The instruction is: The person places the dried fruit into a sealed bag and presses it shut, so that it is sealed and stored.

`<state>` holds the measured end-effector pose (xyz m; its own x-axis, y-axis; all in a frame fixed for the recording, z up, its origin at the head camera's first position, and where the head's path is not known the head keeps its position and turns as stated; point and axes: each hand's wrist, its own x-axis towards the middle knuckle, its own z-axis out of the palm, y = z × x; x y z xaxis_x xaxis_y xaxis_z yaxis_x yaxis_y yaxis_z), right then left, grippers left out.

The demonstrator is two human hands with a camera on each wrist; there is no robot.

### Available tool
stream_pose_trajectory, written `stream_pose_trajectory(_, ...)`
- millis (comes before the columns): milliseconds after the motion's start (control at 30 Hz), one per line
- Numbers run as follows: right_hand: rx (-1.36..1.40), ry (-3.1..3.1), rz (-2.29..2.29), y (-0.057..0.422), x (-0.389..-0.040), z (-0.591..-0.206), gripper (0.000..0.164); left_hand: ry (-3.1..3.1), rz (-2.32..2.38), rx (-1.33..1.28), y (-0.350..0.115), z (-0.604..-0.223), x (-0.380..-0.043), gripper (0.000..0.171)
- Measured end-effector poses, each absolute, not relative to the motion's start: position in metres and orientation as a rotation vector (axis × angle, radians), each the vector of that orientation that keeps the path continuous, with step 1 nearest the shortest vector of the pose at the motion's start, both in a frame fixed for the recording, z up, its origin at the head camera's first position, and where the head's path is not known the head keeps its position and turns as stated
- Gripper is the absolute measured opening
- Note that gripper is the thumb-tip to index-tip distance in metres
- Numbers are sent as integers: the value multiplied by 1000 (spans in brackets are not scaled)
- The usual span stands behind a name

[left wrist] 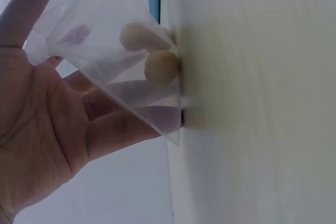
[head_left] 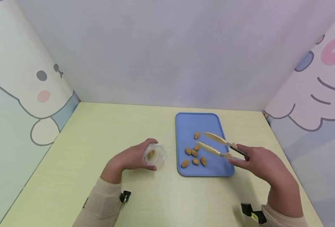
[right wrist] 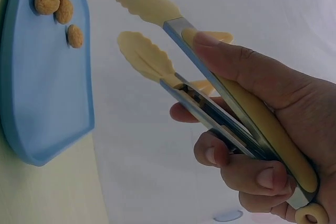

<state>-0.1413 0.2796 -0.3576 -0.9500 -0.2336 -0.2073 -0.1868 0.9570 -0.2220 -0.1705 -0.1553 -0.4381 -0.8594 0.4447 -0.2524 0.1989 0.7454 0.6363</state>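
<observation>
My left hand (head_left: 136, 156) holds a clear plastic bag (head_left: 159, 154) on the table, fingers on its far side and thumb on its near side. Inside the bag are a few brown oval nuts (left wrist: 160, 67), blurred by the plastic. In my right hand (head_left: 259, 162) is a pair of tongs (right wrist: 210, 85) with cream scalloped tips and metal arms. The tips stand apart with nothing between them, over the right part of a blue tray (head_left: 198, 121). Several brown nuts (head_left: 194, 153) lie on the tray, mostly toward its left and near side.
The tray stands on a pale wooden table (head_left: 127, 123), to the right of the bag. A plain light wall (head_left: 167, 56) rises behind, and panels with cartoon animals (head_left: 326, 72) flank both sides. Black straps (head_left: 125, 196) sit at the sleeves.
</observation>
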Motion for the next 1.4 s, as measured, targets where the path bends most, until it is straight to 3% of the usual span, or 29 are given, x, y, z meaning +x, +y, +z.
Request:
stream_pose_trajectory(467,-313,2834,-285,285,-136,-356,77,2551,850,499,-155,-437,-170,93)
stream_pose_trajectory(833,-243,2677,-258,291,-139,-354,89,2549,855,493,-155,-437,-170,93)
stream_pose_trajectory(1400,-158,2536,-389,290,-136,-357,77,2556,849,482,-155,-438,-170,94)
